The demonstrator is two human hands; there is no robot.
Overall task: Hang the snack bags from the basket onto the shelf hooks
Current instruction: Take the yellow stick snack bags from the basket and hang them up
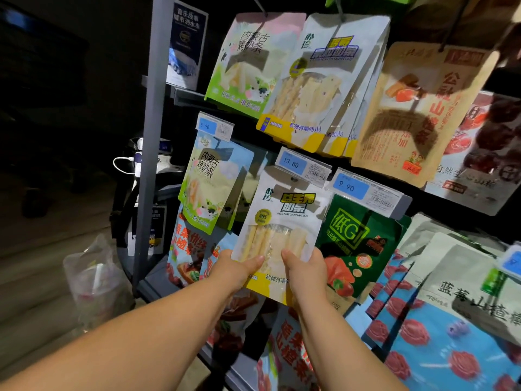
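The shelf rack is seen across the right of the view, its rows hung with packs. Places are given from the snack bag held at the middle row. At 12 o'clock a like white-and-yellow pack, marked "软弹有嚼劲儿", is hung in the upper row. At 10 o'clock a light green pack marked "内蒙古烤奶条" is hung, at 3 o'clock a dark green pack marked "低G", and at 4 o'clock blue packs marked "蓝莓山楂". The basket is not seen.

The snack bag, marked "YISHENGYUANNAITIAO", is held upright between the 2 green packs. Its lower part is pinched by the left hand at 7 o'clock and the right hand at 5 o'clock. Each thumb is pressed on the front, and the other fingers are hidden behind.

The hang hole is found just under the price tag reading "13.80". A second tag at 2 o'clock and a third tag at 11 o'clock are each read as "9.90". Whether a hook is through the hole cannot be told.

The step is judged best done with the bag held level, the hole lined up on the hook tip, and the bag pushed straight back before both hands are released.
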